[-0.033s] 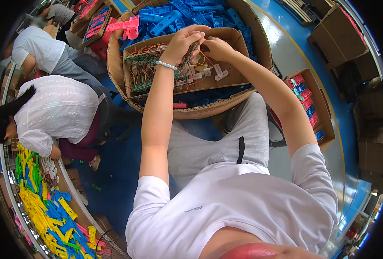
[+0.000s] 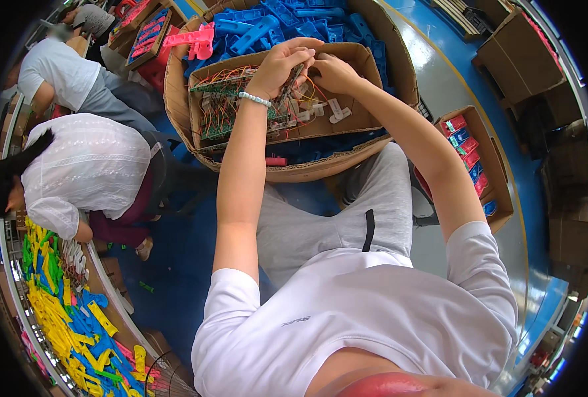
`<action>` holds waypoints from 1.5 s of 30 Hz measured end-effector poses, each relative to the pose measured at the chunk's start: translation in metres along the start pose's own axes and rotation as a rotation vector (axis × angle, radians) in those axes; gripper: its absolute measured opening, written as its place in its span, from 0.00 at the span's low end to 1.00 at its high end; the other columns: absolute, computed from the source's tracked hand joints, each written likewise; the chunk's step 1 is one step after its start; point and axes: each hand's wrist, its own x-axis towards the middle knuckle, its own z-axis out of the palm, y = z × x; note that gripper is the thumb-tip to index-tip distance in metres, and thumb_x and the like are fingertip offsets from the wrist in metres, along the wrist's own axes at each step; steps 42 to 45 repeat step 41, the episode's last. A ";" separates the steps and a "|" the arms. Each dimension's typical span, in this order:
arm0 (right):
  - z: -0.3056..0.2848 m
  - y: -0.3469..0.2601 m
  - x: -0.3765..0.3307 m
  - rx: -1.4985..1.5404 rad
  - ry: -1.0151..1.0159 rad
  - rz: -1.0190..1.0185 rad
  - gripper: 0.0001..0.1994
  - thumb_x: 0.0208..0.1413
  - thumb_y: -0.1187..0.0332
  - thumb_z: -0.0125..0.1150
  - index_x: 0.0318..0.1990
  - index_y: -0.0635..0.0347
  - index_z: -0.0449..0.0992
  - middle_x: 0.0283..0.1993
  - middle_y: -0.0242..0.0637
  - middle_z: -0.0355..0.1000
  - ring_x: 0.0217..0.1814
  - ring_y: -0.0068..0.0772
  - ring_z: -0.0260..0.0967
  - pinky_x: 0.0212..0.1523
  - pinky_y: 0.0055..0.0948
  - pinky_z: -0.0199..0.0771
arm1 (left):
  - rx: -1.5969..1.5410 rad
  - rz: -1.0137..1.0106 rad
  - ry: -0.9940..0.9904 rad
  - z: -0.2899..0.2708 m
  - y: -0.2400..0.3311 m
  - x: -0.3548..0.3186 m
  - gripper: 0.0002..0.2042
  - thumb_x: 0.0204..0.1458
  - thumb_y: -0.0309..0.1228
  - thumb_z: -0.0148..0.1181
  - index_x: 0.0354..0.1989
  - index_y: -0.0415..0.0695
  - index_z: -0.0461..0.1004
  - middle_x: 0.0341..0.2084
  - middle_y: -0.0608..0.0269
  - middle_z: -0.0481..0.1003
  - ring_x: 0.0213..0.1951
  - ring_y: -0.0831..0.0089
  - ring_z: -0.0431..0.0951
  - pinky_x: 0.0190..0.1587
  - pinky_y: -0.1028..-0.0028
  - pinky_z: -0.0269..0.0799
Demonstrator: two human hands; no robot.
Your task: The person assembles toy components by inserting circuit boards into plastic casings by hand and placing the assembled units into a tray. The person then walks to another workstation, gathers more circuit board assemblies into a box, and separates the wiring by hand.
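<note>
My left hand (image 2: 282, 71) is closed round the upper end of a thin circuit-board strip (image 2: 290, 85), tilted above the inner cardboard box (image 2: 357, 122). Close beside it, my right hand (image 2: 336, 73) has its fingers curled in. What those fingers hold, if anything, is hidden. Green circuit boards (image 2: 224, 122) with red and orange wires fill the left side of this box. Small white plastic parts (image 2: 338, 111) lie under my hands, on the right side.
A larger carton (image 2: 287, 173) surrounds the inner box and holds blue plastic casings (image 2: 254, 34); a pink casing (image 2: 191, 42) lies on its left rim. At right stands a box of pink and blue pieces (image 2: 469, 151). Co-workers (image 2: 85, 162) sit left, by a bench of colourful parts (image 2: 75, 317).
</note>
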 end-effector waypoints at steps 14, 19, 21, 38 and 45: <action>-0.104 0.007 0.023 0.028 0.132 -0.165 0.12 0.44 0.65 0.68 0.36 0.61 0.78 0.37 0.44 0.73 0.41 0.46 0.73 0.43 0.37 0.74 | -0.089 -0.018 0.112 -0.014 0.007 -0.001 0.14 0.60 0.29 0.53 0.51 0.37 0.74 0.20 0.68 0.70 0.14 0.82 0.66 0.16 0.82 0.61; -0.146 0.017 0.012 -0.101 0.194 -0.130 0.38 0.43 0.61 0.68 0.65 0.51 0.60 0.46 0.49 0.72 0.46 0.54 0.71 0.48 0.47 0.70 | -0.122 -0.089 0.244 -0.013 -0.001 0.010 0.12 0.60 0.29 0.53 0.49 0.37 0.74 0.20 0.68 0.71 0.14 0.82 0.67 0.16 0.81 0.61; -0.136 0.007 -0.003 -0.061 0.257 -0.221 0.13 0.46 0.68 0.68 0.40 0.60 0.77 0.39 0.42 0.72 0.42 0.46 0.73 0.43 0.38 0.74 | -0.141 -0.113 0.346 -0.017 -0.003 0.009 0.11 0.60 0.28 0.53 0.47 0.37 0.75 0.20 0.68 0.72 0.15 0.81 0.68 0.16 0.81 0.62; -0.083 0.022 -0.038 -0.590 -0.463 -0.272 0.07 0.43 0.71 0.66 0.32 0.54 0.81 0.40 0.35 0.77 0.53 0.38 0.70 0.51 0.33 0.73 | -0.110 -0.164 0.325 -0.020 -0.008 0.005 0.10 0.60 0.31 0.54 0.47 0.41 0.75 0.22 0.70 0.70 0.17 0.82 0.68 0.18 0.81 0.62; -0.110 0.013 -0.025 -0.525 -0.538 -0.058 0.09 0.42 0.64 0.67 0.33 0.53 0.82 0.43 0.40 0.77 0.61 0.46 0.67 0.56 0.34 0.72 | -0.093 -0.159 0.309 -0.020 -0.006 0.005 0.11 0.60 0.31 0.55 0.47 0.42 0.75 0.22 0.70 0.70 0.17 0.81 0.68 0.19 0.81 0.63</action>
